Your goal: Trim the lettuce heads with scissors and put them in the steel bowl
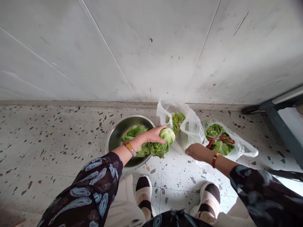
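My left hand (155, 135) is wrapped round a head of lettuce (166, 142), its pale end toward the right. This lettuce hangs over the right rim of a steel basin (115, 138), where more green leaves (134, 130) lie. Closed on the lower edge of a thin white plastic bag (193, 126) is my right hand (196, 151); its fingertips are partly hidden. Inside that bag, more lettuce (178, 121) shows through the opening.
To the right, a second plastic bag (243, 148) holds green leaves, with red-handled scissors (220, 138) lying on top. A grey wall (146, 63) rises behind the speckled floor (59, 142). A dark metal frame (281, 129) stands at far right. My shoes (144, 192) are close below the basin.
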Demonstrator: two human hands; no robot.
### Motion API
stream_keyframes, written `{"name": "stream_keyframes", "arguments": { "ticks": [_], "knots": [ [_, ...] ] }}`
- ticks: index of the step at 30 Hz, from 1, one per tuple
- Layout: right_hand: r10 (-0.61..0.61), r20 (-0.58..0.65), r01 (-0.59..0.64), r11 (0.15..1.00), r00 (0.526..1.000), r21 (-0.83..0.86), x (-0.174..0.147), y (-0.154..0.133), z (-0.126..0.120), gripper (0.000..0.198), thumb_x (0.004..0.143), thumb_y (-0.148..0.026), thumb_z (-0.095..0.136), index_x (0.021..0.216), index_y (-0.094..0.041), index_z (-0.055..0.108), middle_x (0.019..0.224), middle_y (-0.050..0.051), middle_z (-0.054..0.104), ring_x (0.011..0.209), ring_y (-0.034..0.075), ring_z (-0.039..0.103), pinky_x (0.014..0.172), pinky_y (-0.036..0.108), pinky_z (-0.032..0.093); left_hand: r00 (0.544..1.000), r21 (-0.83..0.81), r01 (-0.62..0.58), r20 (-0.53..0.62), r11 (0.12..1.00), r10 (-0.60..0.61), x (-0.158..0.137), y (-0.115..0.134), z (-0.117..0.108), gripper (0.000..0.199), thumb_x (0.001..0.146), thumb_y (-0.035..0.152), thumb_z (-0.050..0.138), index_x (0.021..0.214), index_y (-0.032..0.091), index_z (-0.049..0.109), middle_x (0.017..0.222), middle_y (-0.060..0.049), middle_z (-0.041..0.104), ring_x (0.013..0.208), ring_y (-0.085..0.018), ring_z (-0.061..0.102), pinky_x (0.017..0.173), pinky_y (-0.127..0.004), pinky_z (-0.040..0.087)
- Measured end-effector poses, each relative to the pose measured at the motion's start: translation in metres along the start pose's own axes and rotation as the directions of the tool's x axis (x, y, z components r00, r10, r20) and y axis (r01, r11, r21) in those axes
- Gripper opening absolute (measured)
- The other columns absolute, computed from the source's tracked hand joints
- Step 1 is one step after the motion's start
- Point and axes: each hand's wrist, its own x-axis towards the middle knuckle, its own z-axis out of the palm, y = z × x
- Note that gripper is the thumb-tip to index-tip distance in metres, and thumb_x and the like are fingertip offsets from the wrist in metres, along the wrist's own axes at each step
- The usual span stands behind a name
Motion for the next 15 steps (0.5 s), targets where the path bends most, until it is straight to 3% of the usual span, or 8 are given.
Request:
{"name": "stream_keyframes", "arguments": {
  "ticks": [3, 6, 8, 12, 15],
  "knots": [
    [-0.103, 0.070, 0.094, 0.988, 0.992, 0.122, -0.015, -0.022, 0.008, 0.026, 0.092, -0.014, 0.061, 0.094, -0.025, 0.084, 0.093, 0.004, 0.084, 0.089, 0.020, 0.078, 0.079, 0.027, 0.053, 0.998, 0.020, -0.056, 0.009, 0.998, 0.056, -0.002, 0.020, -0.001, 0.082, 0.057, 0.028, 0.089, 0.135, 0.023, 0.063, 0.124, -0.013, 0.071, 0.115, -0.037, 0.067, 0.102, -0.047, 0.051],
    [-0.173, 0.106, 0.121, 0.918, 0.979, 0.378, -0.019, -0.021, 0.005, 0.023, 0.089, -0.020, 0.067, 0.102, -0.023, 0.085, 0.100, 0.006, 0.084, 0.095, 0.022, 0.078, 0.087, 0.032, 0.056, 0.991, 0.069, -0.134, 0.023, 0.989, 0.132, -0.004, 0.042, 0.003, 0.083, 0.059, 0.027, 0.086, 0.139, 0.023, 0.061, 0.130, -0.015, 0.069, 0.116, -0.037, 0.066, 0.104, -0.048, 0.050],
    [-0.131, 0.106, 0.052, 0.835, 0.986, 0.548, -0.019, -0.006, -0.007, 0.030, 0.092, -0.031, 0.068, 0.116, -0.019, 0.082, 0.113, 0.011, 0.082, 0.102, 0.025, 0.077, 0.093, 0.036, 0.058, 0.986, 0.122, -0.166, 0.051, 0.978, 0.161, -0.009, 0.057, 0.006, 0.085, 0.062, 0.027, 0.083, 0.142, 0.022, 0.057, 0.135, -0.016, 0.066, 0.120, -0.037, 0.064, 0.104, -0.049, 0.050],
    [0.093, -0.005, -0.059, 0.674, 0.996, 0.736, -0.019, 0.027, -0.040, 0.047, 0.103, -0.048, 0.052, 0.129, -0.017, 0.076, 0.125, 0.015, 0.078, 0.109, 0.026, 0.076, 0.093, 0.042, 0.062, 0.977, 0.215, -0.201, 0.113, 0.956, 0.180, -0.023, 0.083, 0.001, 0.087, 0.067, 0.027, 0.078, 0.148, 0.022, 0.049, 0.141, -0.016, 0.063, 0.124, -0.035, 0.062, 0.105, -0.049, 0.050],
    [0.141, -0.131, 0.002, 0.671, 0.981, 0.742, -0.013, 0.032, -0.051, 0.044, 0.105, -0.045, 0.048, 0.129, -0.020, 0.076, 0.117, 0.012, 0.080, 0.101, 0.026, 0.076, 0.088, 0.042, 0.063, 0.968, 0.218, -0.238, 0.131, 0.946, 0.213, -0.030, 0.100, -0.010, 0.085, 0.066, 0.026, 0.077, 0.147, 0.023, 0.051, 0.141, -0.015, 0.063, 0.125, -0.034, 0.062, 0.108, -0.049, 0.049]
  ]
}}
